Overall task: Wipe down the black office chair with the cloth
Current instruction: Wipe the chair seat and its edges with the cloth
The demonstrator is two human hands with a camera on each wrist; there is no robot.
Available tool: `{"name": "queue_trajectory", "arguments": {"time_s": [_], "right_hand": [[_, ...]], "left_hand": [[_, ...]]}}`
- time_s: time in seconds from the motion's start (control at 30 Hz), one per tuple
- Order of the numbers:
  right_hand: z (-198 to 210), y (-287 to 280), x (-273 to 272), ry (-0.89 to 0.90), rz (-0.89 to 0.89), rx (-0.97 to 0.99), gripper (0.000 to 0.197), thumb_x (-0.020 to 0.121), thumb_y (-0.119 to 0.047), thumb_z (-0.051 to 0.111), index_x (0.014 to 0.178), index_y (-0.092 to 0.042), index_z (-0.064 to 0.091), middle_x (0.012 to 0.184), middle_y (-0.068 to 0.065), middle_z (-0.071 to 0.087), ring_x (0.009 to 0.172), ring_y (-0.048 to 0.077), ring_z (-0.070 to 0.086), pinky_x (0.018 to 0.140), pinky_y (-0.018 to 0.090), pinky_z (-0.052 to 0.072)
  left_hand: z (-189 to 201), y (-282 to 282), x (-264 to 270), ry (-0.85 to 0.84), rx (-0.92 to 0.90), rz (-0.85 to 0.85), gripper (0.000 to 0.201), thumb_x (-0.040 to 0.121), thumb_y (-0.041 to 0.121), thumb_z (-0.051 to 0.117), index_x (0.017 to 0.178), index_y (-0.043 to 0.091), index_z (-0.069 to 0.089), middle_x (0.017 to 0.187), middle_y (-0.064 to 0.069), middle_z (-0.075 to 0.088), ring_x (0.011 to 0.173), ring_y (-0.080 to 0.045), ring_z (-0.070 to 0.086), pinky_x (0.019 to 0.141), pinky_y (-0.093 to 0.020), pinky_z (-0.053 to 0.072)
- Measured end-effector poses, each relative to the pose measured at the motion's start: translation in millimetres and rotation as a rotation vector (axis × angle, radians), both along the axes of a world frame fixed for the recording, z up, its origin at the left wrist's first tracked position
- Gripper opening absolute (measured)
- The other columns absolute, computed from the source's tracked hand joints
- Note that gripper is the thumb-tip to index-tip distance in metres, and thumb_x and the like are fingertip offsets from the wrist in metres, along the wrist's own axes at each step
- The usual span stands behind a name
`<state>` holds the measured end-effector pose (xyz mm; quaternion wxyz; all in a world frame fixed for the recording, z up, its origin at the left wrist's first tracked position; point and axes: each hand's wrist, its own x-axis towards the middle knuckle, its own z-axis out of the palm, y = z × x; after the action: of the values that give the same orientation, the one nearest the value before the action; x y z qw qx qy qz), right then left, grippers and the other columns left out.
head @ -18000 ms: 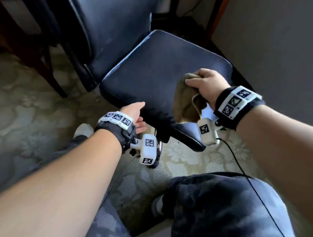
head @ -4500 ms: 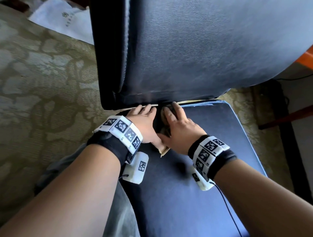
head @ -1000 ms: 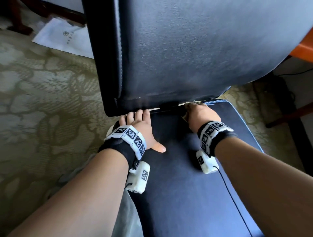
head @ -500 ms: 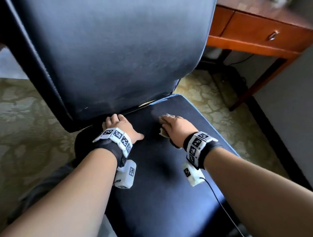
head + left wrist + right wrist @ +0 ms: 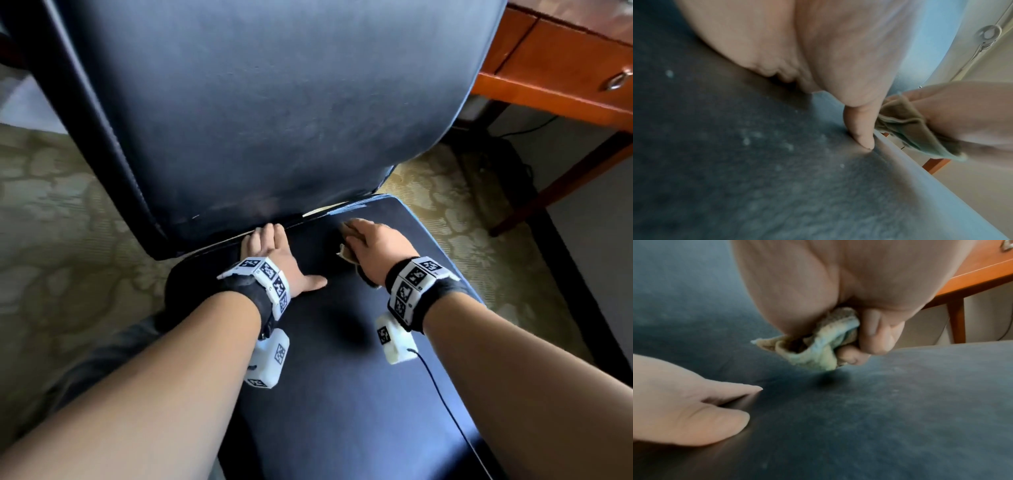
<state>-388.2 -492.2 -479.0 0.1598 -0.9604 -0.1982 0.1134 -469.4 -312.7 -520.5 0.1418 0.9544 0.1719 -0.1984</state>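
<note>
The black office chair fills the head view: its seat (image 5: 342, 394) runs toward me and its backrest (image 5: 267, 102) stands upright behind. My left hand (image 5: 274, 253) lies flat on the seat's back left part, fingers straight and reaching the gap under the backrest. My right hand (image 5: 370, 243) grips the bunched beige cloth (image 5: 818, 345) against the seat's back right part; a little of the cloth (image 5: 344, 253) shows under the palm. In the left wrist view the left thumb (image 5: 859, 125) presses the seat, with the cloth (image 5: 906, 126) just beyond it.
An orange-brown wooden desk (image 5: 561, 58) with a drawer handle (image 5: 620, 80) stands at the upper right, its leg (image 5: 561, 181) slanting to the floor. Patterned carpet (image 5: 51, 240) lies around the chair. A thin black cable (image 5: 452, 411) trails from my right wrist across the seat.
Over the last second my right hand with the cloth has drawn back from the gap under the backrest onto the seat. My left hand stays flat on the seat. The head view has swung right.
</note>
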Motion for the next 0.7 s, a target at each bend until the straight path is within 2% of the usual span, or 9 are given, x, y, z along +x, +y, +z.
{"name": "queue_trajectory", "arguments": {"time_s": [0.07,0.17,0.27,0.33,0.4,0.47,0.57,0.63,0.7], "right_hand": [[-7.4,19.9,12.2,-0.053,0.023,-0.034,0.036,0.105,-0.032,0.050,0.139,-0.027,0.059,0.131,0.004,0.065,0.126,0.025,0.055,0.096,0.022,0.037],[-21.6,58.0,16.4,-0.059,0.243,-0.156,0.041,0.104,-0.036,0.049,0.144,-0.031,0.054,0.139,-0.002,0.058,0.127,0.020,0.053,0.108,0.028,0.043],[-31.6,60.9,36.7,-0.057,0.242,-0.291,0.039,0.094,-0.052,0.053,0.133,-0.045,0.051,0.128,-0.006,0.056,0.105,0.021,0.062,0.093,0.036,0.055],[-34.8,48.4,56.3,-0.086,0.134,-0.346,0.045,0.083,-0.060,0.052,0.126,-0.046,0.050,0.129,-0.006,0.057,0.106,0.023,0.063,0.092,0.035,0.054],[-35.7,50.9,56.6,-0.097,0.090,-0.362,0.048,0.077,-0.061,0.051,0.119,-0.039,0.056,0.129,-0.003,0.058,0.108,0.025,0.062,0.091,0.033,0.053],[-36.6,64.7,38.9,-0.076,0.183,-0.354,0.047,0.080,-0.058,0.054,0.120,-0.034,0.059,0.133,0.000,0.056,0.110,0.026,0.061,0.092,0.036,0.054],[-34.3,61.7,32.9,-0.045,0.309,-0.344,0.043,0.090,-0.050,0.058,0.131,-0.039,0.055,0.128,-0.005,0.056,0.113,0.022,0.059,0.094,0.035,0.054],[-24.6,46.7,51.5,-0.079,0.187,-0.366,0.034,0.085,-0.051,0.058,0.116,-0.039,0.058,0.113,-0.009,0.057,0.107,0.022,0.062,0.090,0.035,0.055],[-23.7,44.4,56.9,-0.120,0.112,-0.364,0.029,0.086,-0.050,0.060,0.109,-0.033,0.061,0.116,-0.003,0.060,0.109,0.026,0.061,0.091,0.037,0.055]], "left_hand": [[-2.7,1.2,0.5,-0.021,-0.004,0.002,0.141,0.076,0.089,0.059,0.165,0.005,-0.009,0.174,-0.013,-0.005,0.161,-0.032,-0.006,0.130,-0.045,-0.003],[-8.7,0.9,-0.6,-0.072,-0.030,0.012,0.139,0.075,0.087,0.063,0.165,0.005,-0.005,0.174,-0.014,-0.002,0.161,-0.032,-0.004,0.130,-0.045,-0.003],[-12.2,1.9,-2.5,-0.100,-0.032,0.017,0.138,0.074,0.087,0.064,0.166,0.007,-0.002,0.174,-0.012,0.001,0.161,-0.030,-0.002,0.130,-0.044,-0.002],[-13.3,0.7,-3.1,-0.104,-0.008,0.009,0.138,0.075,0.089,0.061,0.165,0.007,-0.001,0.174,-0.011,0.002,0.160,-0.031,0.000,0.130,-0.044,0.000],[-12.9,-0.3,-2.5,-0.103,0.006,0.006,0.137,0.075,0.089,0.061,0.165,0.006,-0.001,0.174,-0.011,0.002,0.160,-0.032,0.000,0.130,-0.044,-0.001],[-12.4,0.3,-2.1,-0.095,-0.007,0.012,0.138,0.075,0.088,0.062,0.165,0.006,-0.002,0.174,-0.012,0.002,0.160,-0.033,-0.001,0.129,-0.045,-0.002],[-10.9,2.4,-2.7,-0.090,-0.016,0.016,0.137,0.075,0.088,0.062,0.165,0.007,-0.002,0.174,-0.012,0.001,0.160,-0.032,-0.001,0.130,-0.044,-0.002],[-11.0,2.8,-1.5,-0.077,-0.005,-0.007,0.137,0.076,0.089,0.060,0.165,0.007,-0.004,0.174,-0.011,0.000,0.160,-0.031,-0.001,0.130,-0.044,-0.001],[-11.9,1.5,-0.7,-0.070,0.014,-0.013,0.137,0.076,0.090,0.059,0.165,0.006,-0.004,0.174,-0.011,0.000,0.160,-0.031,-0.001,0.130,-0.045,-0.001]]}}
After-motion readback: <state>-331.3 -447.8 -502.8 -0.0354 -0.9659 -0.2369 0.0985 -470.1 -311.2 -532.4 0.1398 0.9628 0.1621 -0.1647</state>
